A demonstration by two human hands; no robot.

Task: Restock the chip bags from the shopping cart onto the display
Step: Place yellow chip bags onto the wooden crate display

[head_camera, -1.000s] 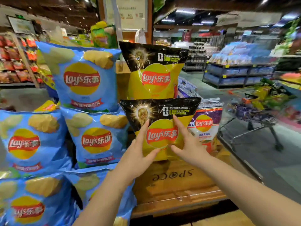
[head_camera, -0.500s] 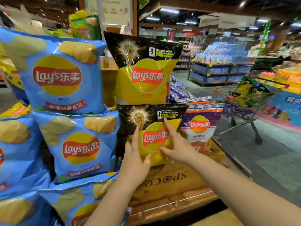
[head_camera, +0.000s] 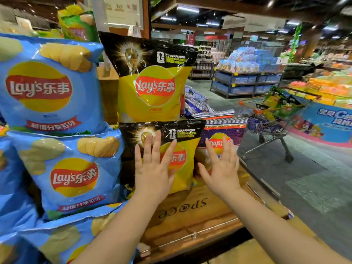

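The wooden display point(head_camera: 200, 212) carries glossy, puffy blue bags point(head_camera: 72, 174) stacked along its left side. A wire shopping cart point(head_camera: 270, 121) stands well apart, right. The crinkly black-and-yellow chip bag point(head_camera: 182, 174) stands upright mid-display; the left hand point(head_camera: 152, 168) lies flat against it, grip open, and the right hand point(head_camera: 221, 168) just beside it, fingers spread.

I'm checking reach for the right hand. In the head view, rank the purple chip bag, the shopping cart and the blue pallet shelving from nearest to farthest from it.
From the right hand:
1. Purple chip bag, directly behind its fingers on the display.
2. Shopping cart, to the right in the aisle.
3. Blue pallet shelving, far back across the aisle.
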